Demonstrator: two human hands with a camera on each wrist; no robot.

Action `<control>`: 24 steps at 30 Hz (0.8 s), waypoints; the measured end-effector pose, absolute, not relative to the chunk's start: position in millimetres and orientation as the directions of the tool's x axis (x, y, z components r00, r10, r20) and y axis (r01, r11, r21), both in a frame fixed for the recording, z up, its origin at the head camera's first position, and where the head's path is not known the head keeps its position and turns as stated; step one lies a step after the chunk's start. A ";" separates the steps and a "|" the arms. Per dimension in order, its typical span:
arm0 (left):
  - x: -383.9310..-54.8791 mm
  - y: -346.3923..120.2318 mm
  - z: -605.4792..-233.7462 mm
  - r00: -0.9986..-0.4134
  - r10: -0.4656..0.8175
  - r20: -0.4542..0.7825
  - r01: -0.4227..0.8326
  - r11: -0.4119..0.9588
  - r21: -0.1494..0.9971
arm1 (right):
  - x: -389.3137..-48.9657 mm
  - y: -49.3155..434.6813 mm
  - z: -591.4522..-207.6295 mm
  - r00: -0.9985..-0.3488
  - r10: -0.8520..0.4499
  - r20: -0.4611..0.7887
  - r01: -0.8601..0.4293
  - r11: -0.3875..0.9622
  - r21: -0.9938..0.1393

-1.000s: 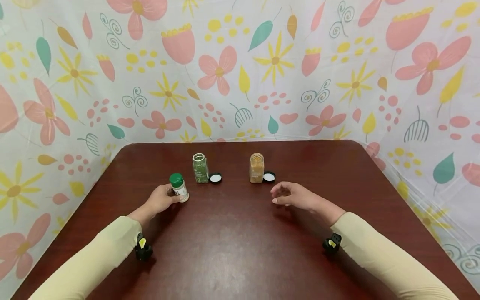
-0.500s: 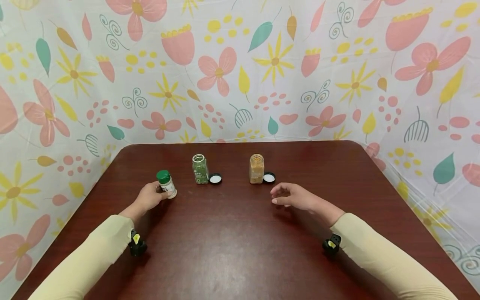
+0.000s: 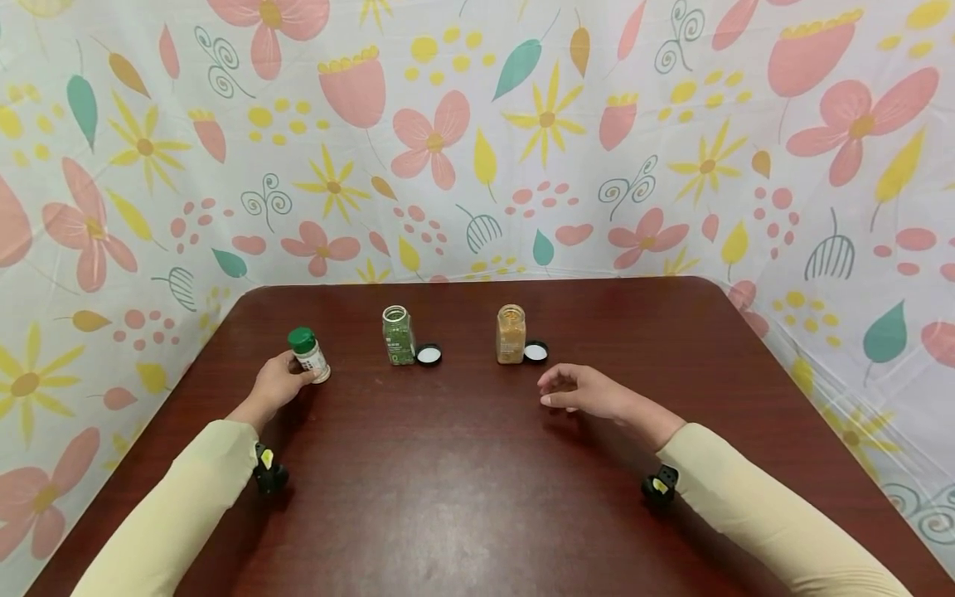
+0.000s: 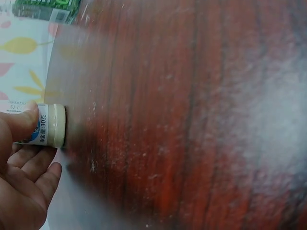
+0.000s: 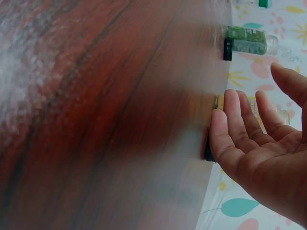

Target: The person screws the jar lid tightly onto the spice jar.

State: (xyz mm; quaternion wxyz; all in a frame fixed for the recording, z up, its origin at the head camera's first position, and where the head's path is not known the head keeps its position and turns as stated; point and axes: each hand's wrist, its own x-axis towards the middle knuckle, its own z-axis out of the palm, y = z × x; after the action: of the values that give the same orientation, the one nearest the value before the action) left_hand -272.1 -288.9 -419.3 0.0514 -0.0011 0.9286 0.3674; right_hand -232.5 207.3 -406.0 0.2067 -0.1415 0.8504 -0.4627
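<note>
My left hand (image 3: 278, 381) grips a small spice shaker (image 3: 312, 358) with a green cap and a white label, tilted slightly at the left of the table. In the left wrist view, the thumb lies across the label of the shaker (image 4: 41, 127) and the fingers pass beneath. My right hand (image 3: 585, 390) is relaxed with nothing in it, fingers loosely bent. Nearest to it are an uncapped glass jar of orange-tan seasoning (image 3: 511, 336) and a black lid (image 3: 535, 352) lying white side up. In the right wrist view, the right hand (image 5: 261, 139) partly hides that jar.
An uncapped glass jar of green dried herbs (image 3: 399, 337) stands left of centre, with another black lid (image 3: 429, 355) beside it. The dark red-brown table (image 3: 448, 473) ends at a flower-print cloth (image 3: 477, 149) behind and on both sides.
My left hand has moved left and a little away from me, carrying the green-capped spice shaker farther from the herb jar. The right hand and both open jars have stayed put.
</note>
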 end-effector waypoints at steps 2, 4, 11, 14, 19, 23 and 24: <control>-273.9 -290.7 -419.4 -0.996 0.025 -0.090 -0.043 0.736 0.675 | -232.4 207.2 -405.6 -0.873 -0.435 -0.219 -0.053 0.532 -0.845; -275.2 -292.0 -419.0 -0.996 0.015 -0.087 -0.048 0.740 0.671 | -231.8 206.9 -405.3 -0.870 -0.442 -0.219 -0.057 0.531 -0.845; -278.9 -298.6 -419.5 -0.995 -0.024 -0.094 -0.080 0.742 0.666 | -230.1 206.6 -407.0 -0.869 -0.441 -0.224 -0.052 0.532 -0.845; -281.3 -302.6 -420.7 -0.993 -0.037 -0.114 -0.104 0.741 0.663 | -228.2 207.2 -407.9 -0.871 -0.441 -0.218 -0.055 0.529 -0.847; -285.0 -308.6 -421.0 -0.992 -0.070 -0.109 -0.124 0.754 0.645 | -225.6 209.0 -409.0 -0.872 -0.449 -0.196 -0.077 0.521 -0.850; -286.5 -312.8 -418.4 -0.989 -0.098 -0.108 -0.144 0.765 0.628 | -224.2 209.6 -408.4 -0.871 -0.458 -0.178 -0.095 0.512 -0.853; -286.6 -313.6 -417.3 -0.988 -0.102 -0.113 -0.150 0.765 0.626 | -223.8 209.7 -408.1 -0.871 -0.458 -0.176 -0.098 0.513 -0.853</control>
State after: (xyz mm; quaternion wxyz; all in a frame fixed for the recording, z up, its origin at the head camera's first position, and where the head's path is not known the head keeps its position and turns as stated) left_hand -286.6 -313.6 -417.3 0.0359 -0.0670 0.9387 0.3363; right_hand -223.8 209.7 -408.1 0.1939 -0.1640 0.8480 -0.4652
